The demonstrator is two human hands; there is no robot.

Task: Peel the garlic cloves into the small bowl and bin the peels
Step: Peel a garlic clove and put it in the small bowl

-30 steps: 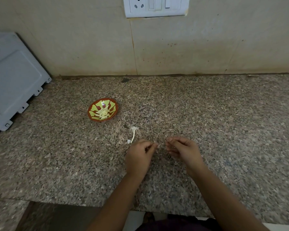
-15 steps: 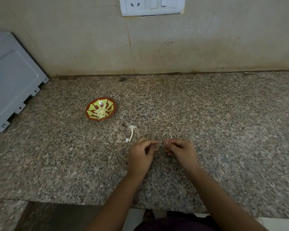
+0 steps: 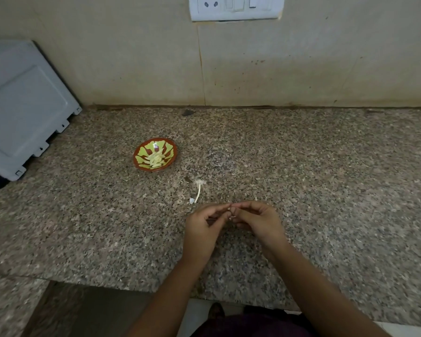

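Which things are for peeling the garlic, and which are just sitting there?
For the job: garlic clove pinched between left hand and right hand; small bowl holding peeled cloves; stalk scrap on the counter.
Just there: grey appliance; wall switchboard.

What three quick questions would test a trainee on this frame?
1. True or false: the bowl holds peeled cloves.
2. The white stem lies: A) in the bowl; B) on the counter between bowl and hands; C) against the wall.
3. Fill in: the left hand and right hand pinch a pale bit between their ____.
Key: 1 true; 2 B; 3 fingertips.
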